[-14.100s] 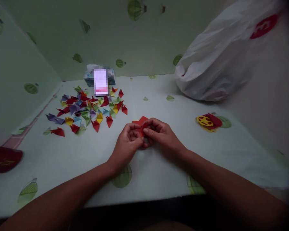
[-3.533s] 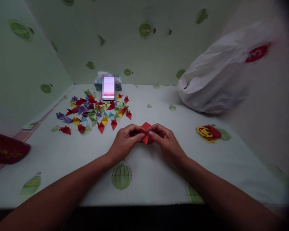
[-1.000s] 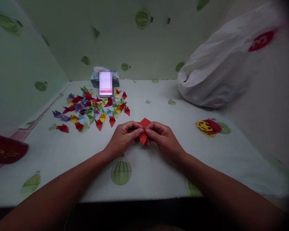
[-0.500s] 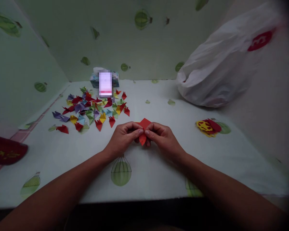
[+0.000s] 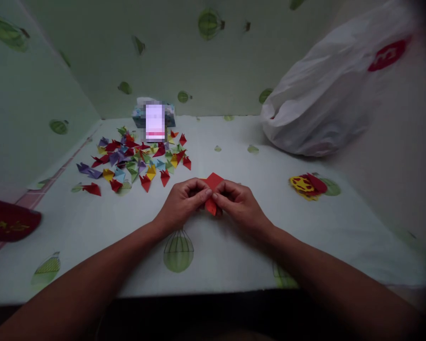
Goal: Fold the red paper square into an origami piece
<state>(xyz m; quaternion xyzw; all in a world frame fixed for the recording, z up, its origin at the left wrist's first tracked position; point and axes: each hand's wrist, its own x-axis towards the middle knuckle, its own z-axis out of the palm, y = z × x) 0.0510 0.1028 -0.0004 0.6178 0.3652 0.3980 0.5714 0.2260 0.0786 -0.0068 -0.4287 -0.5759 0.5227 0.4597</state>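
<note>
A partly folded piece of red-orange origami paper [image 5: 213,180] is pinched between my two hands over the middle of the table. My left hand [image 5: 188,199] grips its left side, thumb on top and fingers curled beneath. On the other side my right hand [image 5: 237,201] holds it the same way, the two thumb tips almost meeting. One pointed end of the paper sticks up beyond the thumbs and a narrower tip points down toward me. The curled fingers hide the folds in between. To the left lies a pile of small folded paper cranes [image 5: 131,158] in red, yellow, green, purple and blue.
Behind the cranes, a phone with a lit, blurred screen [image 5: 155,122] leans on a tissue box [image 5: 139,118]. A white plastic bag [image 5: 315,109] stands at the back right. Red and yellow cut-out pieces [image 5: 307,185] lie right. A dark red object [image 5: 12,220] sits at the left edge.
The paper's lower tip has shifted slightly to the right between the thumbs. Both hands stay in nearly the same place, still pinching it.
</note>
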